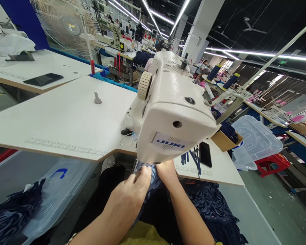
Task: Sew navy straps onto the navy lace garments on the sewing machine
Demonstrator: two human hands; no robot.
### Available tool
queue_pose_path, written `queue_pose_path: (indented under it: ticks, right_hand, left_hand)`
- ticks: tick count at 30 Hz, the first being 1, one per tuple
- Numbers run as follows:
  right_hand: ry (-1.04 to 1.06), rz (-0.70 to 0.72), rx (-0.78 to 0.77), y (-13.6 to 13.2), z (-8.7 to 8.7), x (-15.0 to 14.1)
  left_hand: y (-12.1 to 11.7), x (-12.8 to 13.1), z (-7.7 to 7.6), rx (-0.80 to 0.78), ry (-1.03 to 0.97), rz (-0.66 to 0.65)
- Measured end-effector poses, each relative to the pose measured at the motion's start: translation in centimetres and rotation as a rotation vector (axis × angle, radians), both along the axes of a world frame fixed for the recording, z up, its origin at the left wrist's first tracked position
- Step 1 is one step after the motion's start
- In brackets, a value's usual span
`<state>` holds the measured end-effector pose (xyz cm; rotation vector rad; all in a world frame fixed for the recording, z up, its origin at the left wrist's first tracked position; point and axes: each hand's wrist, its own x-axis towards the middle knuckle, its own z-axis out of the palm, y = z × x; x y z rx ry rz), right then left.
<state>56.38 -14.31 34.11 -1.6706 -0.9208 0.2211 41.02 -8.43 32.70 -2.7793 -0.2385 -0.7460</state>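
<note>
A white tabletop (61, 112) spreads out in front of the person, its front edge cut back near the sewing machine (173, 102). Right of the lap lies a heap of navy fabric (211, 207). The left forearm (99, 226) slants up and rightward from the lower edge of the view; the right forearm (190, 212) rises more steeply, leaning left, so the two converge under the machine's head. The left hand (129, 192) is back-up, fingers bent and tips pressed together, pinching the blue cloth (155, 180). The right hand (167, 169) sits just beside it, fingers hidden below the machine head, so its grip cannot be told. The cloth hangs from there toward the lap, between the forearms. A phone (205, 154) and narrow dark strips (197, 163) lie to the right.
</note>
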Motion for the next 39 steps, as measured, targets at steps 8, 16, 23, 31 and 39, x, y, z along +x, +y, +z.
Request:
queue_pose_path:
  ticks: [8, 16, 23, 31, 39]
  right_hand:
    - [-0.021, 0.03, -0.02, -0.1, -0.2, 0.2]
    - [-0.035, 0.007, -0.024, 0.1, 0.1, -0.1]
    - [-0.083, 0.019, -0.006, 0.3, 0.0, 0.0]
    - [-0.044, 0.008, 0.009, 0.2, 0.0, -0.2]
    - [-0.066, -0.061, -0.024, -0.2, -0.3, -0.1]
  left_hand:
    - [-0.3, 0.1, -0.4, -0.018, 0.02, 0.02]
    - [-0.1, -0.3, -0.9, -0.095, 0.062, 0.039]
    - [0.3, -0.9, -0.8, -0.093, 0.105, 0.02]
    - [0.2, -0.9, -1.2, -0.12, 0.105, -0.01]
    - [0.1, -0.7, 0.1, -0.07, 0.091, -0.039]
